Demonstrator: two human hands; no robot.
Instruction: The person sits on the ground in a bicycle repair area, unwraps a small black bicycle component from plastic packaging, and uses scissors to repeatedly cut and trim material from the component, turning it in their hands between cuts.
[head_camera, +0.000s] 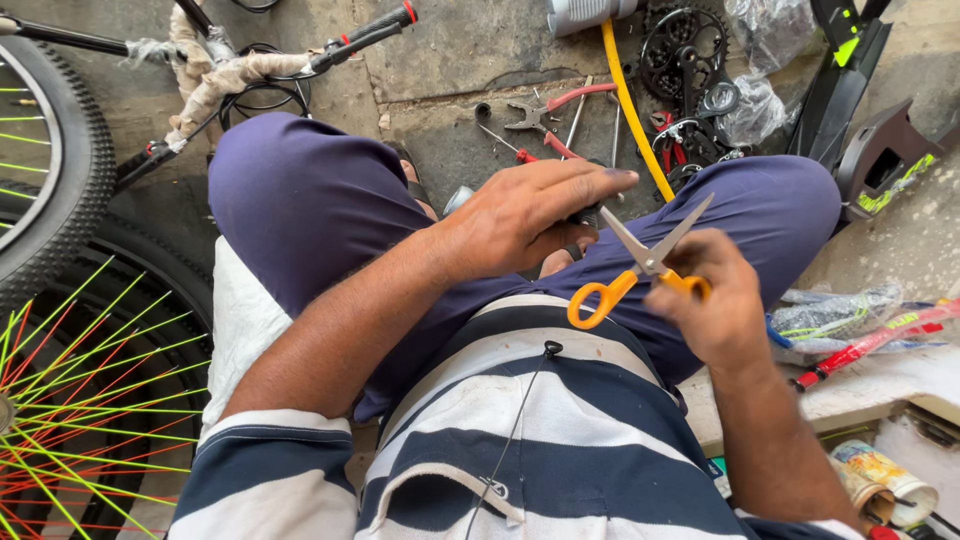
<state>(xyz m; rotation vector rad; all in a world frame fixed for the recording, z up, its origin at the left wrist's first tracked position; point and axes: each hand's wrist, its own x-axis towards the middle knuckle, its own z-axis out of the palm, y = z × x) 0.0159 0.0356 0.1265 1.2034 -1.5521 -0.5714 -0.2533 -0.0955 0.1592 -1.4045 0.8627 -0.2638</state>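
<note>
The right hand (715, 300) grips a pair of scissors (640, 262) by one orange loop, fingers curled through it; the other loop hangs free toward the striped shirt (560, 430). The blades stand apart in a V, tips pointing up and away from the body. The scissors sit above the lap, between the two knees, just beside the left hand (530, 215).

The left hand is closed loosely around a small dark part (585, 218), mostly hidden under the fingers, so its kind cannot be told. Thumb and fingers pinch it near the lower blade, though whether blade and part touch is not clear.

The person sits with legs in dark blue trousers (300, 200) spread wide over a concrete floor (470, 60). Ahead on the floor lie pliers (545, 110) with red handles, a yellow hose (632, 105), a black chainring (682, 45) and crumpled clear plastic bags (765, 35). At upper left a handlebar (365, 35) with a black grip and wrapped tubing (225, 80) lies near a black tyre (85, 160). Below it, a wheel with bright yellow and red spokes (90, 390) fills the left edge. To the right, wrapped parts (850, 320) rest on a pale ledge, with a printed can (885, 480) in the lower corner.
</note>
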